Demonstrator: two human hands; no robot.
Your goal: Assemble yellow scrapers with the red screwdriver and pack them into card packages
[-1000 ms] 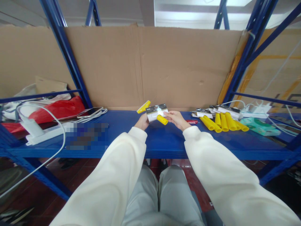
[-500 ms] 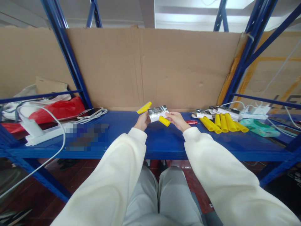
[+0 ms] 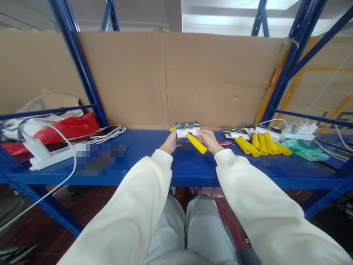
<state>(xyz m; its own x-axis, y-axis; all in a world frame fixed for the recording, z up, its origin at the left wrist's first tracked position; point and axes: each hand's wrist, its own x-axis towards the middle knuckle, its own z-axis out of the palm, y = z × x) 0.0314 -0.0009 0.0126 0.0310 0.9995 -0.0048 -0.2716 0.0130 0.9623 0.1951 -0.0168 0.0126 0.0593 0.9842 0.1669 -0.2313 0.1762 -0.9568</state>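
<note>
Both my hands hold a flat black-and-white packet point(image 3: 187, 129) just above the blue shelf. My left hand point(image 3: 170, 142) grips its left end with the fingers partly hidden behind it. At the right end, my right hand point(image 3: 209, 139) pinches the packet's edge. A yellow tube-shaped handle point(image 3: 196, 143) sticks out from under the packet, slanting toward me and to the right. Behind the packet's left corner a small yellow piece point(image 3: 172, 129) peeks out, mostly hidden. A red object point(image 3: 224, 143) lies beside my right hand.
Several yellow-handled items point(image 3: 263, 144) with black-and-white packets lie to the right, near a green plastic pack point(image 3: 305, 149). On the left are a white power strip point(image 3: 56, 156), a phone point(image 3: 105, 131) with a cable, and a red bag point(image 3: 68, 129). Cardboard point(image 3: 215, 77) stands behind the shelf.
The packet has turned more squarely toward me, and its yellow handle now shows longer, pointing down to the right. The yellow piece by my left hand has dropped mostly behind the packet.
</note>
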